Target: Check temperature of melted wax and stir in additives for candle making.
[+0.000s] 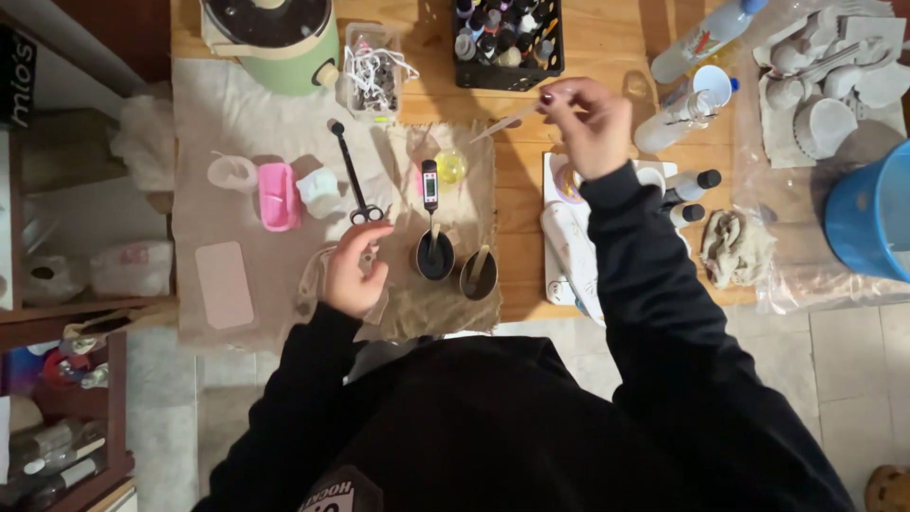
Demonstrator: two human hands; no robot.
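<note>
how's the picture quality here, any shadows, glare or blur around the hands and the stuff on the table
Head view: warm light from the far side, hard shadows striping the wooden table; the right hand and the thin pipette it pinches look slightly motion-soft; the left hand near the scissors is sharper; pale glare on the plastic sheet at right; edges bend slightly.

A wooden table (607,38) is covered partly by a burlap cloth (398,313), on which two dark cups (435,256), scissors (365,213), a pink mold (277,197) and a thermometer (429,185) are laid.
</note>
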